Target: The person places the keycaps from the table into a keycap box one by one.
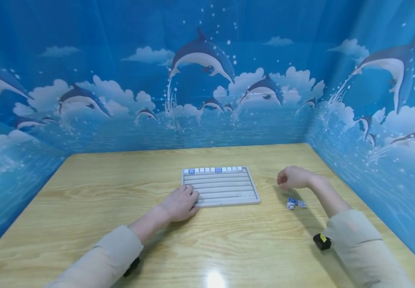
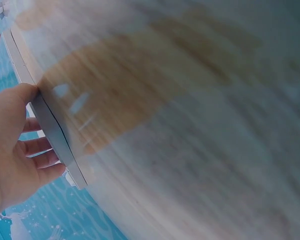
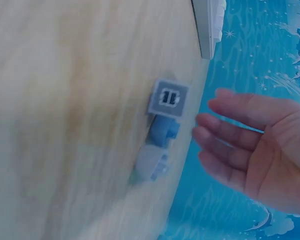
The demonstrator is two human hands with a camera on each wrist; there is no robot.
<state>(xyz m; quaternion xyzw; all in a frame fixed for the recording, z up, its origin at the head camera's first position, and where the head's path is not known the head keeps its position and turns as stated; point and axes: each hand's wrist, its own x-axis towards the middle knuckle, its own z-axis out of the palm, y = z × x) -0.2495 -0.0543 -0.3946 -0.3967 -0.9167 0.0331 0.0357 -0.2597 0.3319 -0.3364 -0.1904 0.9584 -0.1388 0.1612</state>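
A pale grey keycap tray with stepped rows lies on the table. White and blue keycaps line its far row. My left hand grips the tray's near left corner, the thumb against the front edge and the fingers over the side. To the right of the tray, my right hand hovers with loosely bent fingers and nothing in them. Just below it, a few loose keycaps lie close together. One grey keycap shows its underside in the right wrist view, beside a blue keycap and a whitish one.
The wooden table meets a blue dolphin-print curtain at the back and both sides. A black device sits at the right sleeve, and another dark one is partly hidden under the left sleeve.
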